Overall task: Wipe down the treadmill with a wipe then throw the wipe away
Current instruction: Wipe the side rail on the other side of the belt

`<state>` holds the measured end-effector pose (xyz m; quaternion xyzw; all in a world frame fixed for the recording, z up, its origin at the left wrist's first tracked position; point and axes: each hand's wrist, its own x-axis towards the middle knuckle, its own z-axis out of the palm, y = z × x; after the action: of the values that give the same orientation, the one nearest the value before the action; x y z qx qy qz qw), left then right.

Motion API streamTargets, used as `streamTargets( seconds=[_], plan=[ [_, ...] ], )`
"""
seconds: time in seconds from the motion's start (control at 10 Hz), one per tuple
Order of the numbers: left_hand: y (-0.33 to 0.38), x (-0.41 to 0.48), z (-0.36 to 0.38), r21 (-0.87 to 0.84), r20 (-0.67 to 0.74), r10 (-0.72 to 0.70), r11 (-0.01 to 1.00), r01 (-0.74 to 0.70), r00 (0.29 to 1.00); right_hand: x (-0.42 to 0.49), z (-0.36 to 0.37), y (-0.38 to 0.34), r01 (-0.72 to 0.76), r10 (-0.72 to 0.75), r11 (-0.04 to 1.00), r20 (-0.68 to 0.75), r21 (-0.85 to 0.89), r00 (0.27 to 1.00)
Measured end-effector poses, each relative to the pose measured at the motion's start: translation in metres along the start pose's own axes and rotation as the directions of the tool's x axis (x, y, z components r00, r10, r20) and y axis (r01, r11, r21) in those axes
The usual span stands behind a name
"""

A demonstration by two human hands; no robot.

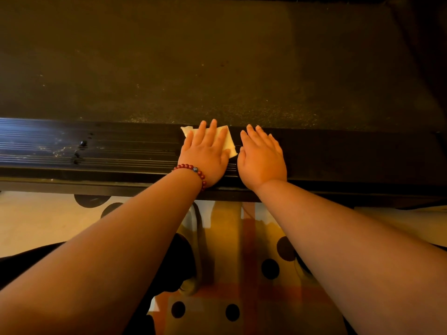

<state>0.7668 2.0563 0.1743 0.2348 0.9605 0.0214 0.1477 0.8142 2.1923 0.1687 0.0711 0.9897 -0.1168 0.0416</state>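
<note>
two flat hands: your left hand (pixel 205 152) presses the wipe (pixel 230 143) onto the treadmill rail (pixel 108 151) for friction; right hand (pixel 262 155) braces, empty.

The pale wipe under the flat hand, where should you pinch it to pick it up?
Pinch the free right corner of the thin pale wipe, coming from the right. It lies flat on the black ribbed treadmill rail under the open left hand, so only edges show; the right hand rests beside that corner.
</note>
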Motion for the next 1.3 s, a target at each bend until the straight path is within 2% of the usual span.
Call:
streamTargets(
  seconds=[0.2,0.4,0.6,0.7,0.8,1.0,1.2,1.3],
  plan=[
    [-0.017,0.007,-0.005,-0.055,-0.002,-0.155,0.986,0.154,0.988,-0.001,-0.002,0.000,0.004,-0.004,1.000,0.012,-0.003,1.000],
    [-0.007,-0.005,0.000,0.002,0.007,-0.001,1.000,0.001,1.000,-0.002,-0.003,-0.001,0.000,0.000,1.000,0.003,-0.007,1.000],
    [-0.005,-0.003,-0.001,-0.018,0.001,-0.103,0.994,0.103,0.995,-0.002,-0.003,0.000,0.009,-0.009,1.000,0.011,0.004,1.000],
    [0.007,-0.014,0.004,0.014,-0.004,-0.011,1.000,0.011,1.000,-0.003,-0.003,-0.001,0.003,-0.003,1.000,0.008,0.006,1.000],
    [-0.001,-0.016,0.004,-0.013,-0.002,0.002,1.000,-0.002,1.000,-0.003,-0.004,-0.002,0.003,-0.003,1.000,0.005,0.006,1.000],
    [-0.018,-0.012,0.001,-0.095,0.004,-0.205,0.974,0.204,0.979,-0.003,-0.004,-0.001,0.007,-0.007,1.000,0.006,0.004,1.000],
    [0.006,-0.024,0.008,-0.047,-0.022,-0.074,0.996,0.073,0.997,-0.004,-0.004,-0.001,0.011,-0.011,1.000,-0.002,0.005,1.000],
    [-0.012,-0.020,0.005,-0.089,0.001,-0.154,0.984,0.154,0.988,-0.004,-0.004,-0.002,0.011,-0.011,1.000,0.005,0.006,1.000]
  ],
)
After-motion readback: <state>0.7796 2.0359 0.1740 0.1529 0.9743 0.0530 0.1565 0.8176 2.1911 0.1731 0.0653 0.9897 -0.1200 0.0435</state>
